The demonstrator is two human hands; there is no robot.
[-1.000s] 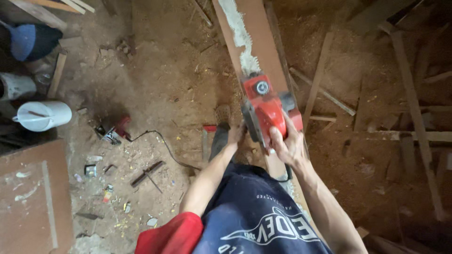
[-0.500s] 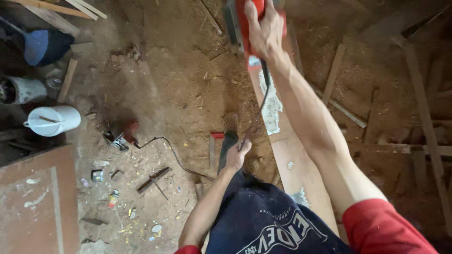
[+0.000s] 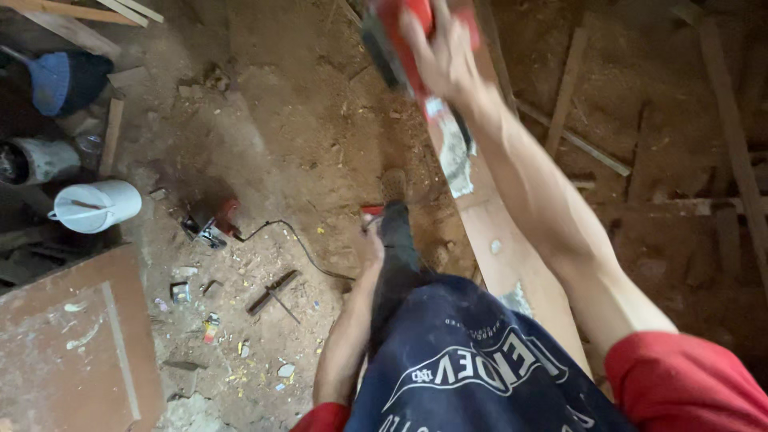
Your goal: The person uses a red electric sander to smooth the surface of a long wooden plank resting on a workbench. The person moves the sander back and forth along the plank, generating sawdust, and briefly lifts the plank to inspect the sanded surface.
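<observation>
Here: right hand (image 3: pixel 444 56) wrapped tight around red planer (image 3: pixel 392 36), far up long plank (image 3: pixel 512 256). Left hand (image 3: pixel 370 244) hangs beside plank near edge, blurred; open or closed, cannot tell. White jug (image 3: pixel 96 206) well left of plank, on dirt floor (image 3: pixel 304 120).

Right arm fully extended forward, right hand (image 3: pixel 444 56) closed in a grip, knuckles up. Left arm hangs bent by the thigh, left hand (image 3: pixel 370 244) loosely curled.

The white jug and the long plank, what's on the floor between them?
In the head view, between the white jug and the plank lie a small red power tool with its black cord and scattered scraps on sawdust.
</observation>
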